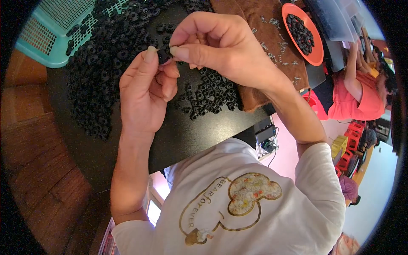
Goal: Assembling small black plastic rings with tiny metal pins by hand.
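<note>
My left hand (142, 91) pinches a small black plastic part (162, 57) between thumb and fingers, above the dark table. Close against it, my right hand (229, 46) has its thumb and forefinger pressed together at the part's upper side. Whatever sits between those right fingertips is too small to make out. Beneath and left of the hands spreads a big heap of black plastic pieces (95, 80). A smaller group of black pieces (208, 94) lies just below my right hand.
Small metal coil springs (282, 46) are scattered on a brown cloth (255, 95) at the right. Beyond them, an orange dish (317, 56) holds black pieces. A turquoise basket (46, 60) stands far left. Another person in a coral shirt (355, 100) sits at the right.
</note>
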The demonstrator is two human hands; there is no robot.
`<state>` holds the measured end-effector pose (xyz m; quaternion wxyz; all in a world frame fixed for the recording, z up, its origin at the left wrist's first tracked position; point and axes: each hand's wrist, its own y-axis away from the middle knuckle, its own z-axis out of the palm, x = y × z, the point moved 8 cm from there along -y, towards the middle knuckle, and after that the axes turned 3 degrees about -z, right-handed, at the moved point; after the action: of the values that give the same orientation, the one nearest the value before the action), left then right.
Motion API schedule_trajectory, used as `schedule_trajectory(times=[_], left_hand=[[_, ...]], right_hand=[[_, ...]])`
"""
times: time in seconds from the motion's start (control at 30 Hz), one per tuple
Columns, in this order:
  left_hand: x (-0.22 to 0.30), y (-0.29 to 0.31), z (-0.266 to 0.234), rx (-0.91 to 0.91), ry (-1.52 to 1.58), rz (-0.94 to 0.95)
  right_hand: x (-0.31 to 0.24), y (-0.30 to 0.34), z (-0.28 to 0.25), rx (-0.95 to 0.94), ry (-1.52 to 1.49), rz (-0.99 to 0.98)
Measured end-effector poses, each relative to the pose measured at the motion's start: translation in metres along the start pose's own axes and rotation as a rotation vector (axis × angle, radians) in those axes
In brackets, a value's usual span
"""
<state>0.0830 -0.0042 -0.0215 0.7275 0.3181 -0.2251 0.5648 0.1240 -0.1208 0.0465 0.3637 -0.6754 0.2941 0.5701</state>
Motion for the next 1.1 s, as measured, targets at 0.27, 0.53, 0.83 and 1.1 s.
schedule_trajectory(times=[0.27, 0.53, 0.83, 1.1], left_hand=[[0.000, 0.003, 0.001, 0.066, -0.130, 0.018], [0.004, 0.007, 0.002, 0.114, -0.336, 0.037], [0.003, 0.012, 0.019, -0.073, -0.373, 0.003], [0.004, 0.010, 0.012, -0.025, -0.379, -0.007]], right_hand=[[0.003, 0.004, -0.001, 0.044, 0.022, -0.031], [0.011, 0.006, -0.005, -0.003, 0.008, 0.026], [0.005, 0.010, -0.013, 0.065, -0.093, 0.036], [0.005, 0.006, -0.009, -0.017, -0.085, 0.064]])
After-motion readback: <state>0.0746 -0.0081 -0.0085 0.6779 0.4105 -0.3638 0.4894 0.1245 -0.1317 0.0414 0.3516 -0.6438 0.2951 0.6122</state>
